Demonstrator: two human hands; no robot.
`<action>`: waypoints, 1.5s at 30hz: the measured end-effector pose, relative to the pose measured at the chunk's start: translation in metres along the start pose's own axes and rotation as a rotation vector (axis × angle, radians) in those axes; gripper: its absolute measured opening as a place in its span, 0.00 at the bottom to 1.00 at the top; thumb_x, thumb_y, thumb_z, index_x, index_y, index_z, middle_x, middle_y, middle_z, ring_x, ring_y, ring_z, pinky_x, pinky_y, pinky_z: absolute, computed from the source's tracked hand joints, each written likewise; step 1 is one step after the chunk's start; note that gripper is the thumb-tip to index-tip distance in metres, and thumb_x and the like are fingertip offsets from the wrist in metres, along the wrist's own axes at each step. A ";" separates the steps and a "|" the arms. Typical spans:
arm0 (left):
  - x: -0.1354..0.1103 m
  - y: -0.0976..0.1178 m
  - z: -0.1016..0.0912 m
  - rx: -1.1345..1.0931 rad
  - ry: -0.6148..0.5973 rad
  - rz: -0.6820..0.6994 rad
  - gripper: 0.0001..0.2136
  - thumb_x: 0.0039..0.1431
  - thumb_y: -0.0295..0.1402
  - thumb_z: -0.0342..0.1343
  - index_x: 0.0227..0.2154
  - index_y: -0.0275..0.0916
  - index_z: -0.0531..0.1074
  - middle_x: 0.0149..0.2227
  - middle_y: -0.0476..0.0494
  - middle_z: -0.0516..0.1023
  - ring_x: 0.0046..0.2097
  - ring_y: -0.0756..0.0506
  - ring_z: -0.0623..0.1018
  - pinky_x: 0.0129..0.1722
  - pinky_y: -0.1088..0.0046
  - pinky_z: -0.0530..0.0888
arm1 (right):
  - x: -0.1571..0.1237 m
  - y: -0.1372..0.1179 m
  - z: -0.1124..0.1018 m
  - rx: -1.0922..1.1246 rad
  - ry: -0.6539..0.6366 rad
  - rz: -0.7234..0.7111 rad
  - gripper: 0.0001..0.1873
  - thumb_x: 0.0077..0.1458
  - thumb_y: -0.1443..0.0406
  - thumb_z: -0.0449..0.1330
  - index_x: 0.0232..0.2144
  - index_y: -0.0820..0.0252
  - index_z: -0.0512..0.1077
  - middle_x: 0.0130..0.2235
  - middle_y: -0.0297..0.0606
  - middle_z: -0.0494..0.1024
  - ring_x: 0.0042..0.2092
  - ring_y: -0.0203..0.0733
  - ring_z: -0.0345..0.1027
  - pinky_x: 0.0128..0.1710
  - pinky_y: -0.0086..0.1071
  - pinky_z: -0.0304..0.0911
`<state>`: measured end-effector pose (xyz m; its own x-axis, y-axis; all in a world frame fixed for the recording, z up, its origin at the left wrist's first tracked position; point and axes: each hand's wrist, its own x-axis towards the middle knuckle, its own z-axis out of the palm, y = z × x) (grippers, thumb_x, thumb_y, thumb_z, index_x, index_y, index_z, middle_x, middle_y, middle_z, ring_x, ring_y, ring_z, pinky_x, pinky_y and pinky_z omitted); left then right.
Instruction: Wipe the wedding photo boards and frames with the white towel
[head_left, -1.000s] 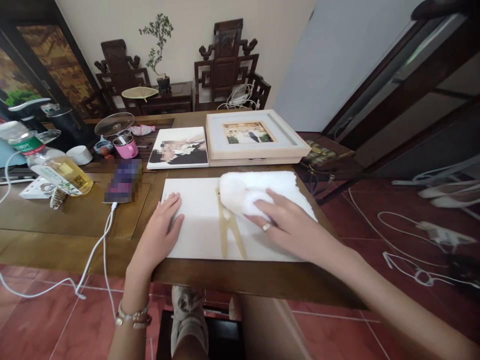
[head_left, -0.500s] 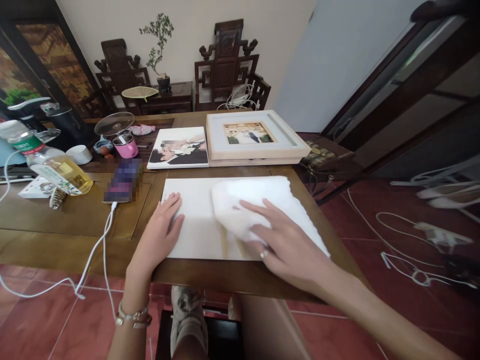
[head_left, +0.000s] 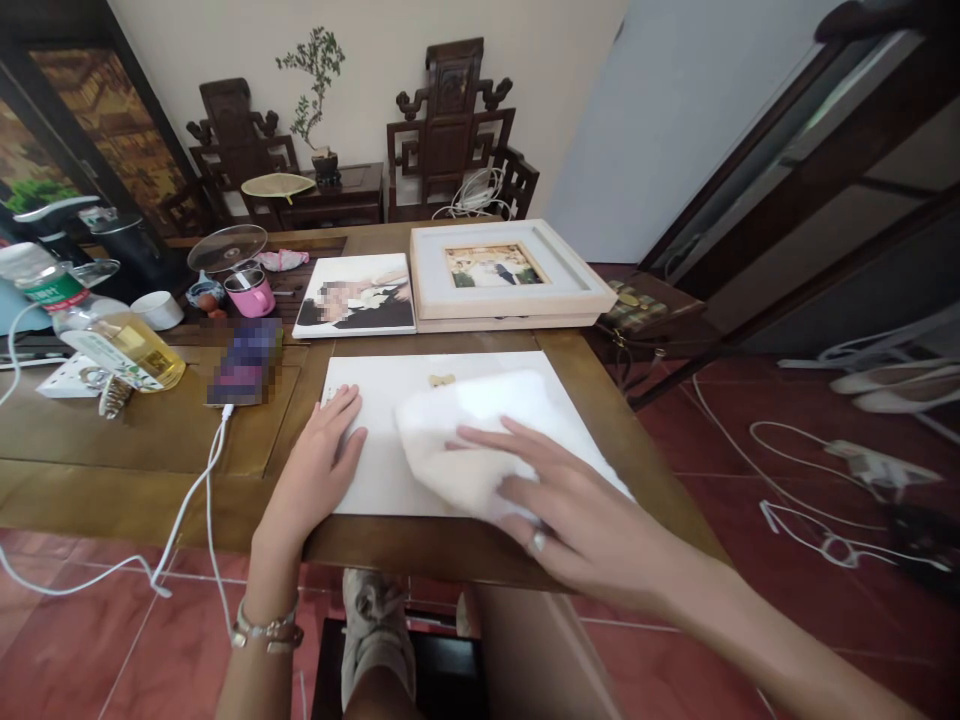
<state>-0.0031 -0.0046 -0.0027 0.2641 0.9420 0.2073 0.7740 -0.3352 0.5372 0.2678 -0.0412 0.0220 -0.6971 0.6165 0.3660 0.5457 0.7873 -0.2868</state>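
Observation:
A flat white board lies near the table's front edge, with a small tan mark showing on its surface. My left hand rests flat on the board's left edge, fingers stretched out and holding nothing. A white cloth covers much of the board's right half. My right hand grips the cloth against the board, its fingers on top; the fold hides part of the thumb. Behind the board lie a photo panel and a pale framed photo in a deep wooden frame.
To the left are a phone on a white cable, a bottle of yellow liquid, a pink mug and a white cup. Carved chairs stand behind the table. Cables lie on the red floor at right.
My right hand has drawn the cloth left and toward me across the board, uncovering the tan mark near the far edge. The left hand has stayed in place.

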 end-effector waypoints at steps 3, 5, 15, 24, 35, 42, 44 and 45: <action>0.000 0.000 0.000 0.002 -0.004 -0.004 0.23 0.66 0.36 0.44 0.60 0.31 0.63 0.65 0.36 0.61 0.67 0.43 0.58 0.68 0.55 0.52 | 0.021 0.017 0.005 -0.038 0.007 0.055 0.12 0.57 0.71 0.50 0.38 0.62 0.73 0.53 0.53 0.75 0.61 0.53 0.61 0.59 0.57 0.56; 0.000 0.000 0.000 0.004 -0.004 -0.007 0.23 0.66 0.36 0.43 0.59 0.30 0.63 0.65 0.36 0.61 0.67 0.43 0.58 0.68 0.56 0.52 | 0.036 0.027 0.008 -0.045 0.020 0.097 0.12 0.58 0.70 0.49 0.37 0.61 0.73 0.51 0.51 0.75 0.59 0.53 0.62 0.59 0.56 0.57; -0.001 -0.001 0.000 0.009 0.001 0.007 0.23 0.66 0.36 0.43 0.60 0.31 0.63 0.65 0.35 0.61 0.67 0.42 0.59 0.67 0.53 0.53 | 0.071 0.043 0.013 -0.060 0.010 0.211 0.12 0.59 0.70 0.50 0.37 0.61 0.73 0.49 0.49 0.76 0.56 0.54 0.64 0.56 0.55 0.58; 0.000 -0.003 0.001 0.003 0.007 0.014 0.22 0.66 0.36 0.43 0.59 0.32 0.64 0.64 0.35 0.62 0.67 0.42 0.59 0.67 0.53 0.53 | 0.020 -0.025 0.015 0.044 -0.082 0.030 0.12 0.50 0.73 0.55 0.34 0.59 0.76 0.59 0.49 0.68 0.64 0.57 0.53 0.62 0.63 0.44; 0.000 -0.001 0.000 -0.011 -0.001 0.008 0.22 0.66 0.36 0.44 0.60 0.36 0.63 0.65 0.36 0.62 0.67 0.42 0.58 0.67 0.53 0.53 | 0.028 -0.013 0.008 0.104 -0.080 0.054 0.12 0.53 0.72 0.54 0.37 0.59 0.75 0.57 0.47 0.72 0.62 0.51 0.58 0.62 0.57 0.49; 0.000 0.000 0.001 -0.033 0.013 -0.001 0.21 0.66 0.37 0.45 0.59 0.36 0.64 0.65 0.37 0.62 0.67 0.41 0.58 0.67 0.54 0.53 | 0.069 0.026 0.023 -0.111 -0.005 0.150 0.12 0.58 0.69 0.52 0.41 0.64 0.74 0.53 0.57 0.73 0.61 0.54 0.60 0.60 0.55 0.53; -0.001 -0.001 0.001 -0.032 0.010 -0.001 0.21 0.66 0.36 0.45 0.59 0.36 0.64 0.65 0.38 0.62 0.67 0.42 0.58 0.67 0.54 0.53 | 0.075 0.027 0.026 -0.142 -0.014 0.183 0.13 0.59 0.69 0.52 0.43 0.64 0.73 0.52 0.55 0.74 0.62 0.54 0.59 0.60 0.56 0.53; -0.001 -0.001 0.001 -0.031 0.010 0.001 0.21 0.66 0.36 0.44 0.60 0.36 0.64 0.65 0.38 0.62 0.67 0.42 0.58 0.67 0.54 0.53 | 0.076 0.026 0.026 -0.149 -0.019 0.186 0.13 0.59 0.70 0.52 0.43 0.63 0.74 0.52 0.54 0.74 0.62 0.54 0.58 0.61 0.56 0.52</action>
<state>-0.0036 -0.0050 -0.0041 0.2592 0.9414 0.2156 0.7557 -0.3368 0.5617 0.2166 0.0264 0.0191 -0.5860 0.7519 0.3021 0.7272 0.6525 -0.2134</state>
